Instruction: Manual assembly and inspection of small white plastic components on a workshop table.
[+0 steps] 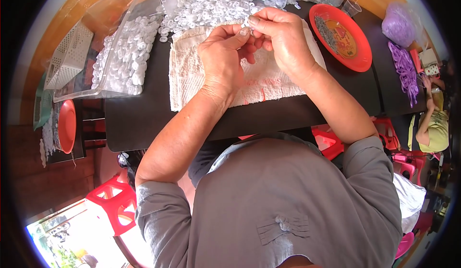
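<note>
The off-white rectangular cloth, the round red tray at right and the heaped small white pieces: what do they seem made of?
Off-white rectangular cloth: probably matte cotton, from its nubby, creased weave.
Round red tray: plastic or painted metal, smooth; the even-coloured rim leaves both open.
Small white rounded pieces: likely glossy plastic, given repeated shapes and highlights.

Pieces (216,4) lie behind the cloth (187,71) (plate (362,56) at right).

red marks (262,93) on white cloth (187,71), yellow print (346,43) on red plate (362,56), unreadable
</note>
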Available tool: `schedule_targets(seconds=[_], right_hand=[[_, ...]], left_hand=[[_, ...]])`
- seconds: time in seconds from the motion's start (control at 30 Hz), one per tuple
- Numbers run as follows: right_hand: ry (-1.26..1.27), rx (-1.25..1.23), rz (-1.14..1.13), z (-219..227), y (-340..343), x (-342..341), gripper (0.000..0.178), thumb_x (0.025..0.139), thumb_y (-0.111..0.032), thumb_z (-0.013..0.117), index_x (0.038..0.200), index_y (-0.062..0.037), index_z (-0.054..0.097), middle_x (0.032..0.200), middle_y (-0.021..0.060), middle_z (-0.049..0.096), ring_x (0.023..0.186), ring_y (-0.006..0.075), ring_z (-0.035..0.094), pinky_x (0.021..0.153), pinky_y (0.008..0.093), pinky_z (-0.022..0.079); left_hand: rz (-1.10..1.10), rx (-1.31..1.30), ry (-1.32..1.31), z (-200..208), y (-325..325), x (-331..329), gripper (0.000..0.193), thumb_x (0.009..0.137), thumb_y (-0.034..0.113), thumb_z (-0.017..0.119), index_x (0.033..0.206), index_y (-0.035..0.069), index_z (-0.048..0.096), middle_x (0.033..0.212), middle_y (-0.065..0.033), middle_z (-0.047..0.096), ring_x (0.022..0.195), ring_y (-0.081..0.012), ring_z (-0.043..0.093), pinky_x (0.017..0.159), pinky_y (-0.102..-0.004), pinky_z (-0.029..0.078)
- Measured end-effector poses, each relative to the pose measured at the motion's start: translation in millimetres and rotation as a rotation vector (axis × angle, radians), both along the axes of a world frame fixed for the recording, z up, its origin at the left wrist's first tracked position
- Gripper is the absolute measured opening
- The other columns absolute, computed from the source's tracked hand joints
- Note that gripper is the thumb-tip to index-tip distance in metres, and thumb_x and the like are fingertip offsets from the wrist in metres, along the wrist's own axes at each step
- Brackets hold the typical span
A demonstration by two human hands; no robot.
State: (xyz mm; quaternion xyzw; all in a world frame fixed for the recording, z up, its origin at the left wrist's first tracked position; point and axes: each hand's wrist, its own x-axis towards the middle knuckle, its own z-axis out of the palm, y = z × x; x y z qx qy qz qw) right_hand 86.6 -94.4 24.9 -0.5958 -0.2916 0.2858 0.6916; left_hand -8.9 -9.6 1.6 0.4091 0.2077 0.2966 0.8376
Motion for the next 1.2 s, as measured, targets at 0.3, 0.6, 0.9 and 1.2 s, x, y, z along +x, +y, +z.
schedule_targets(seconds=[0.3, 0.6, 0.9, 1.2], right_hand=[[-0.297, -0.139, 0.046, -13.6, 5.5, 18.1, 0.013, 0.088, -0.013, 0.063, 0.086, -0.0008, 0.065, 0.069, -0.0016, 0.058, 0.058, 0.0070, 0.051, 0.053, 0.0207, 0.037], [-1.300, -0.307, 0.028, -44.5, 7.8, -0.4, 0.007, 0.080, -0.004, 0.061, 0.087, -0.0054, 0.062, 0.079, 0.0123, 0.065, 0.073, 0.0335, 0.063, 0.062, 0.0405, 0.049], [-1.470, -0.365, 0.035, -47.5, 7.9, -1.2, 0.013, 0.076, 0.000, 0.058, 0.087, -0.0058, 0.059, 0.082, 0.0097, 0.064, 0.071, 0.0334, 0.063, 0.059, 0.0442, 0.049], [-1.481, -0.379, 0.086, -42.1, 8.9, -0.5, 0.018, 0.073, 0.000, 0.057, 0.090, -0.0067, 0.060, 0.081, 0.0093, 0.063, 0.072, 0.0327, 0.063, 0.059, 0.0426, 0.049]], left_hand=[[0.076, 0.016, 0.074, 3.4, 22.6, -3.6, 0.013, 0.090, 0.008, 0.057, 0.093, -0.005, 0.058, 0.079, -0.0151, 0.064, 0.061, -0.0210, 0.060, 0.049, -0.0312, 0.046], [0.255, 0.046, -0.072, 12.9, 43.3, -13.3, 0.017, 0.089, 0.006, 0.056, 0.098, -0.008, 0.058, 0.080, -0.0155, 0.064, 0.063, -0.0238, 0.061, 0.053, -0.0331, 0.047], [0.190, 0.032, -0.049, 13.2, 38.7, -15.6, 0.017, 0.091, 0.006, 0.055, 0.100, -0.007, 0.059, 0.084, -0.0139, 0.062, 0.072, -0.0240, 0.060, 0.062, -0.0334, 0.047], [0.178, -0.013, -0.002, 19.2, 34.8, -12.5, 0.015, 0.091, 0.007, 0.049, 0.093, -0.003, 0.060, 0.077, -0.0112, 0.059, 0.067, -0.0215, 0.057, 0.058, -0.0310, 0.045]])
